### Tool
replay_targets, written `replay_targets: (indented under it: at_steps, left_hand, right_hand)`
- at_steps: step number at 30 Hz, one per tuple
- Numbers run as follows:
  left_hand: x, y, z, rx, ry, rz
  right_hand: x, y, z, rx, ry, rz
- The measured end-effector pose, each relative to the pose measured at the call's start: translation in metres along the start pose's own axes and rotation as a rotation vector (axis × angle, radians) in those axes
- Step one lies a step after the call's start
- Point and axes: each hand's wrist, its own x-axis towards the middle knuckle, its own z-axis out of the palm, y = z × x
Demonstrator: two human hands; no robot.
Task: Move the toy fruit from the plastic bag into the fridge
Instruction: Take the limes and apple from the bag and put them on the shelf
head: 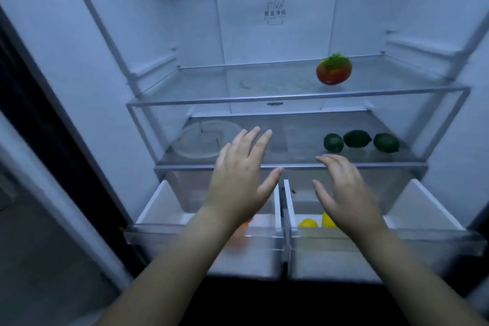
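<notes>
The fridge stands open in front of me. A red-and-green toy fruit (334, 69) lies on the upper glass shelf (264, 100) at the right. Three dark green toy limes (357, 139) sit on the lower shelf (291, 165) at the right. Two yellow toy lemons (308, 223) lie in the right drawer (370, 243). An orange toy fruit (244, 223) shows in the left drawer (164, 230), partly hidden by my left wrist. My left hand (238, 180) and my right hand (346, 190) hover over the drawers, fingers spread, holding nothing. No plastic bag is in view.
A round clear plate (203, 139) lies on the lower shelf at the left. Both drawers are pulled out toward me. The open fridge door (53, 61) stands at the left, with a dark gap beside it.
</notes>
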Motion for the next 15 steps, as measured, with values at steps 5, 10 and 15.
replay_targets:
  at_steps: [5,10,15]
  left_hand:
    - [-0.055,-0.006,0.002,-0.038,-0.058,-0.02]
    - [-0.103,-0.006,0.017,-0.073,-0.169,-0.033]
    - [-0.133,0.0,0.04,-0.08,-0.233,-0.047]
  right_hand:
    - [-0.049,-0.026,0.009,-0.04,-0.033,0.016]
    - [-0.095,-0.038,0.016,-0.07,-0.088,0.068]
    - [-0.125,-0.034,0.022,-0.126,-0.146,0.109]
